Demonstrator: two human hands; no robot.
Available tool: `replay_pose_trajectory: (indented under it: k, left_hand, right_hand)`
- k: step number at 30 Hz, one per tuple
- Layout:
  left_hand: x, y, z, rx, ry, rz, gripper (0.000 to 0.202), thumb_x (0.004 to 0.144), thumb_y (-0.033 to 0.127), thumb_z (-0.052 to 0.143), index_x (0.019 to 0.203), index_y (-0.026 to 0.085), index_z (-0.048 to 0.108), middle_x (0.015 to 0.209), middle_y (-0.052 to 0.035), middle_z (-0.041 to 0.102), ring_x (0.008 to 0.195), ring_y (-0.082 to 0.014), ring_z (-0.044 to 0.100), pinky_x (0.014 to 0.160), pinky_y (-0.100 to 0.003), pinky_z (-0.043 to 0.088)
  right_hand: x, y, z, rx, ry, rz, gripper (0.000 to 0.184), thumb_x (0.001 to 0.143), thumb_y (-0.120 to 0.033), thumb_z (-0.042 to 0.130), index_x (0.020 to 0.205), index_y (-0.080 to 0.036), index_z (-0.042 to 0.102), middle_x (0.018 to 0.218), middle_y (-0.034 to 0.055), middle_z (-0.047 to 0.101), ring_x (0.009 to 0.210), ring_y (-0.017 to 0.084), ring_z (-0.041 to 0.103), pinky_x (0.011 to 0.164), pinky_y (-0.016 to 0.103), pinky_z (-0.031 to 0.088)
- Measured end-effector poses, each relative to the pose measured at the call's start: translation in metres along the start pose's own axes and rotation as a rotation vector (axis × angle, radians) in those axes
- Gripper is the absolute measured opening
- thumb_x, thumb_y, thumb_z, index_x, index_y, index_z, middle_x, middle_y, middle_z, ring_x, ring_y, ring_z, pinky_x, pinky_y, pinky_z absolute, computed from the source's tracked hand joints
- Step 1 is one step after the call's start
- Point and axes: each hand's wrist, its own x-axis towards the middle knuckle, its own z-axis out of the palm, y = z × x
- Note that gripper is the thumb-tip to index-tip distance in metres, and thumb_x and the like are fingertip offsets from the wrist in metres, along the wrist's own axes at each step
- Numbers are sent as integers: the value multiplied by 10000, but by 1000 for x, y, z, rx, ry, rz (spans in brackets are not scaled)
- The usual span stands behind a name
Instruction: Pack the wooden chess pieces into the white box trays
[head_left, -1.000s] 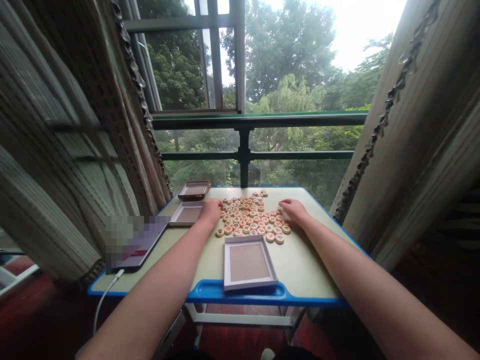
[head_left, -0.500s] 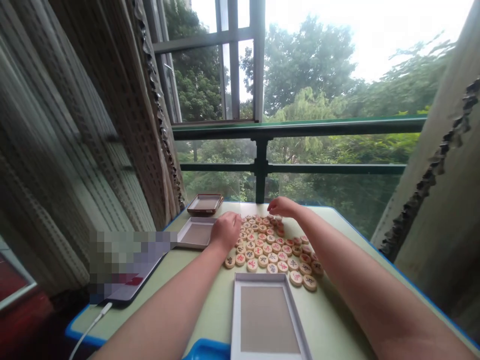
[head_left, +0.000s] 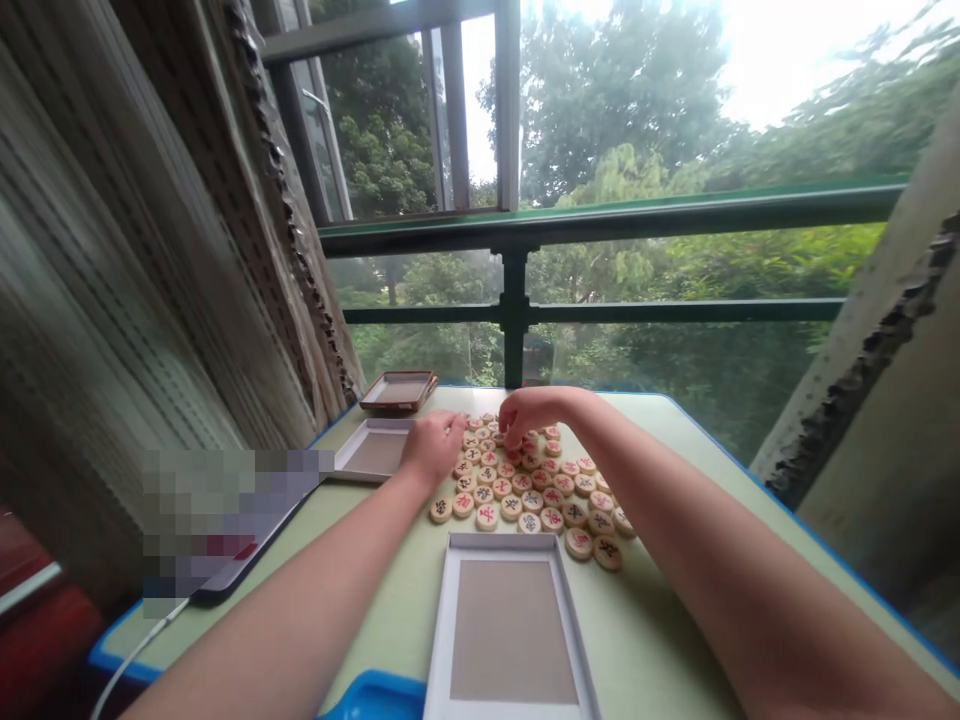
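Many round wooden xiangqi pieces (head_left: 541, 481) with red and black characters lie face up across the table, most in one layer. My left hand (head_left: 436, 443) rests at the left edge of the spread, beside the pieces, its fingers stretched forward and apart from any clear hold. Over the far part of the spread, my right hand (head_left: 525, 412) reaches down with bent fingers drawn together at a piece; its fingertips are partly hidden among the pieces. Nearest me lies an open shallow box lid (head_left: 514, 630), grey inside with white walls.
Left of the pieces sits another shallow white box part (head_left: 369, 449), and behind it a brown-rimmed tray (head_left: 397, 390). A tablet-like device (head_left: 247, 560) with a white cable (head_left: 142, 645) lies at the left edge. A blue object (head_left: 375, 697) shows at the front. Railing and window stand behind.
My right hand has moved left and down, from beyond the pieces onto them. My left hand stays at the left edge. The whole view has shifted slightly.
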Motion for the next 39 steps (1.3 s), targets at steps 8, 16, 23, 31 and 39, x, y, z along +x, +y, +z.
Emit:
replay_pose_trajectory:
  k: [8, 16, 23, 31, 39]
  left_hand:
    - [-1, 0, -1, -27, 15, -7, 409, 852, 362, 361, 671, 154, 662, 682, -43, 662, 667, -145, 574, 640, -241, 391]
    - [1, -5, -1, 16, 6, -155, 398, 820, 388, 401, 626, 167, 670, 588, -30, 644, 587, -136, 548, 552, -236, 337]
    - [0, 0, -3, 0, -46, -146, 382, 806, 380, 418, 608, 169, 668, 583, -33, 645, 577, -135, 544, 563, -235, 352]
    - [0, 0, -2, -3, -54, -142, 385, 811, 368, 414, 593, 169, 660, 581, -38, 642, 566, -134, 533, 554, -236, 347]
    - [-1, 11, -8, 145, -98, -35, 399, 817, 360, 413, 528, 168, 611, 603, -50, 639, 587, -136, 505, 564, -249, 320]
  right_hand:
    - [3, -9, 6, -13, -30, -26, 338, 551, -423, 711, 838, -243, 710, 855, -8, 674, 728, 150, 581, 569, 211, 372]
    - [5, -10, 4, -19, -16, -69, 410, 550, -405, 714, 941, -286, 695, 939, -11, 669, 761, 157, 590, 601, 211, 388]
    - [-1, 4, 2, 9, 26, -9, 336, 554, -271, 715, 890, -267, 715, 881, -13, 682, 751, 168, 601, 585, 214, 406]
    - [15, 18, 13, 89, 435, -16, 225, 698, -242, 622, 906, -216, 703, 949, 13, 684, 808, 163, 609, 674, 212, 430]
    - [30, 36, 33, 51, 435, 115, 250, 736, -269, 607, 966, -247, 702, 985, 41, 682, 924, 232, 599, 778, 274, 430]
